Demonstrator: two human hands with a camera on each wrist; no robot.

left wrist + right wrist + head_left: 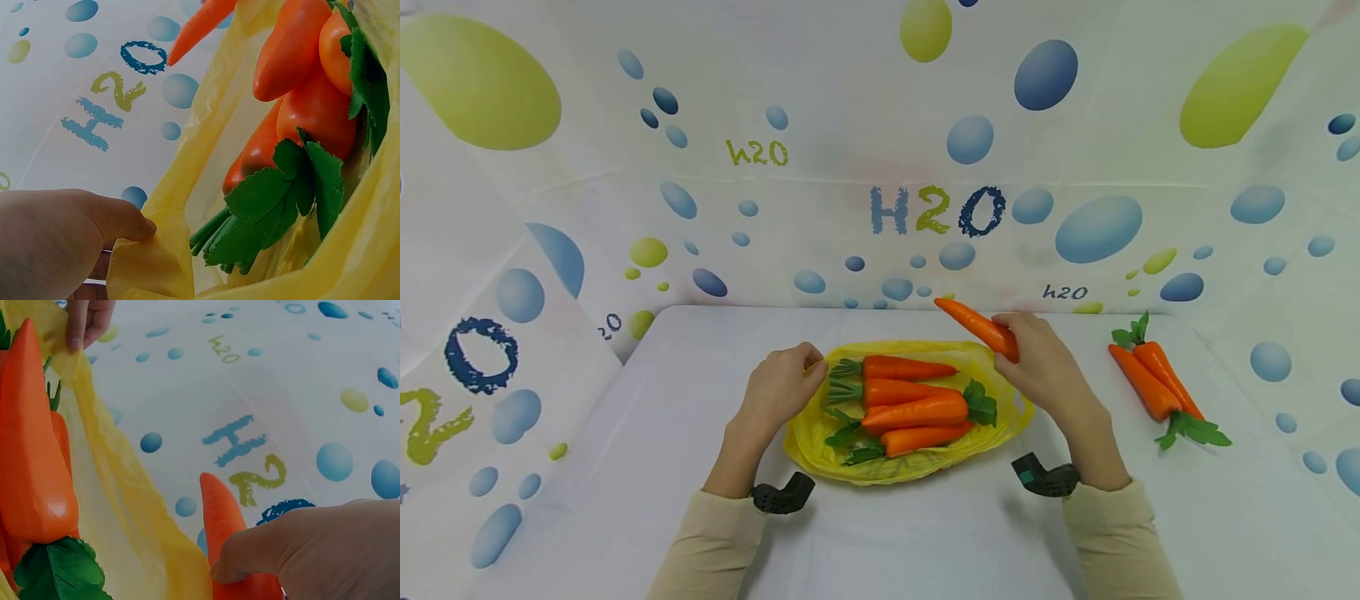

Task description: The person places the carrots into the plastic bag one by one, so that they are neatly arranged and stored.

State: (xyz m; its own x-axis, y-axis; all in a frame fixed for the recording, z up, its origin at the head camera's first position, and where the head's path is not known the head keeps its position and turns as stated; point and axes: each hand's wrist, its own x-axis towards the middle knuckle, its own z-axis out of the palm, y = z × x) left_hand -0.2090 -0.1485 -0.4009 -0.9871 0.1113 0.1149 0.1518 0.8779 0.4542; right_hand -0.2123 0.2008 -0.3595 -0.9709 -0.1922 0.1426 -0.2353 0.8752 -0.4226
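Observation:
My right hand (pixel 1043 360) grips an orange carrot (pixel 973 323) by its thick end, above the far right rim of a yellow plastic bag (pixel 895 475); the thin tip points left and away. In the right wrist view the thumb lies along the carrot (pixel 223 509). My left hand (pixel 780 383) pinches the bag's left edge, thumb on top in the left wrist view, where the bag (pixel 187 156) stands open. Inside lie several carrots (pixel 917 410) with green leafy or stalky tops, some pointing right and some left.
Two more carrots (pixel 1157 383) with green leaves lie side by side on the white table (pixel 910 550), right of the bag. A white backdrop (pixel 835 167) printed with blue and green spots and H2O lettering rises behind the table. Each wrist wears a black camera mount (pixel 784 493).

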